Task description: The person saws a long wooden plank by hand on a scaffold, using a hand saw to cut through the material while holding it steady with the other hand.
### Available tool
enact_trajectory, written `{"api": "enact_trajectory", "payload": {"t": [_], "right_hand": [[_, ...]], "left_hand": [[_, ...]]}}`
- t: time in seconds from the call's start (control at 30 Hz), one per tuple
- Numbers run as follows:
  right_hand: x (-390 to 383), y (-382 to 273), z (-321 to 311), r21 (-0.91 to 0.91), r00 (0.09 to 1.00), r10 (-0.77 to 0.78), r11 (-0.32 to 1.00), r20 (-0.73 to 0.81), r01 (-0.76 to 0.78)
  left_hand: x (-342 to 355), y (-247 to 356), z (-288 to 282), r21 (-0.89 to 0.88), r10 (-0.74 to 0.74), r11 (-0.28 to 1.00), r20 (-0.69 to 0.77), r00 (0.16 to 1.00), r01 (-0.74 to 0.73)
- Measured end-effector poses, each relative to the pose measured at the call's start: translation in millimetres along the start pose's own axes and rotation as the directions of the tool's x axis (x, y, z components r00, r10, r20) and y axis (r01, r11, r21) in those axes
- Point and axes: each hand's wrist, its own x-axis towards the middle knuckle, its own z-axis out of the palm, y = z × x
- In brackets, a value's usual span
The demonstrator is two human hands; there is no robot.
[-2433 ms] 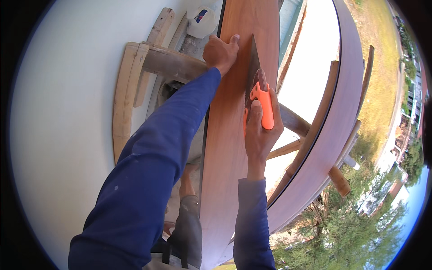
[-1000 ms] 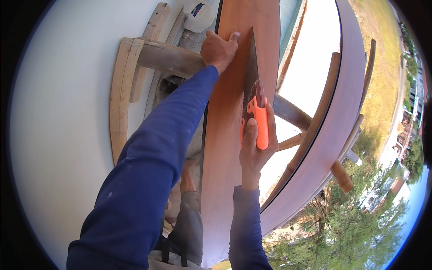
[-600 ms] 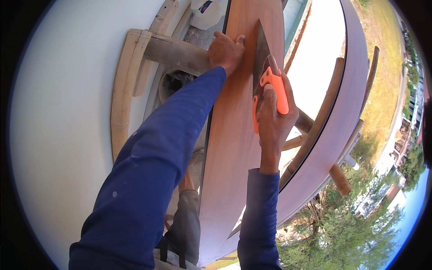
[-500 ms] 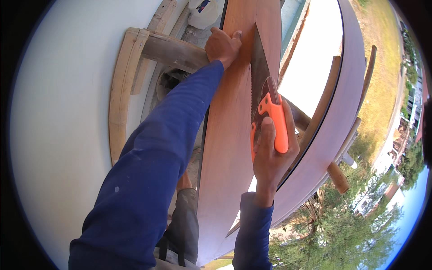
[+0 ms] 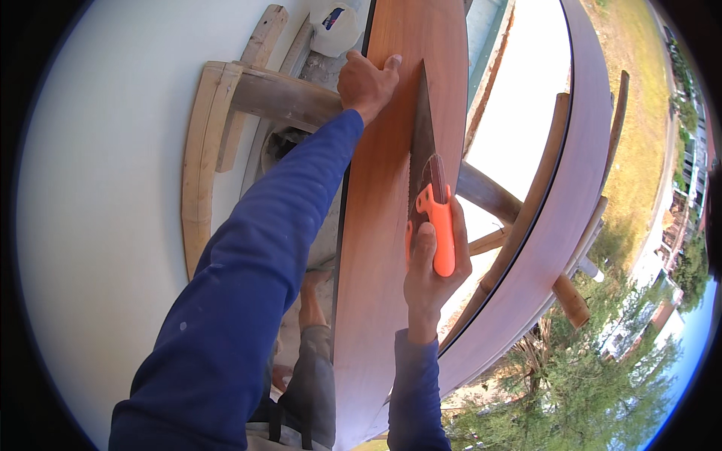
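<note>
A long reddish-brown wood-grain panel [image 5: 380,195] runs away from me, with a dark left edge. My left hand [image 5: 367,84] is closed over that edge towards the far end, fingers curled and thumb lying on the panel's face. In my right hand [image 5: 435,274] is a hand saw [image 5: 426,124], its orange handle [image 5: 444,240] wrapped by my fingers with the thumb along the near side. The tapering grey blade points away from me and lies against the panel, teeth to the left. Whether the teeth are in a cut cannot be made out.
Wooden and bamboo supports [image 5: 286,99] stand under and left of the panel, beside a pale wall [image 5: 113,210]. A second long panel [image 5: 575,158] curves past on the right, resting on bamboo poles [image 5: 570,301]. A white plastic container [image 5: 335,30] sits beyond my left hand.
My right hand has drawn the saw back towards me and a little to the left. My left hand keeps its hold on the panel's edge; the view has shifted slightly.
</note>
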Motion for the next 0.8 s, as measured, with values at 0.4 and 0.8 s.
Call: {"api": "enact_trajectory", "payload": {"t": [0.4, 0.8], "right_hand": [[4, -41, 11, -0.073, 0.998, 0.057, 0.996, 0.02, -0.055], [-106, -62, -48, -0.193, 0.983, 0.146, 0.967, -0.109, -0.165]], "left_hand": [[10, 9, -4, 0.016, -0.017, 1.0, 0.021, 1.0, 0.017], [42, 11, 14, -0.003, -0.004, 1.0, -0.016, 1.0, 0.004]]}}
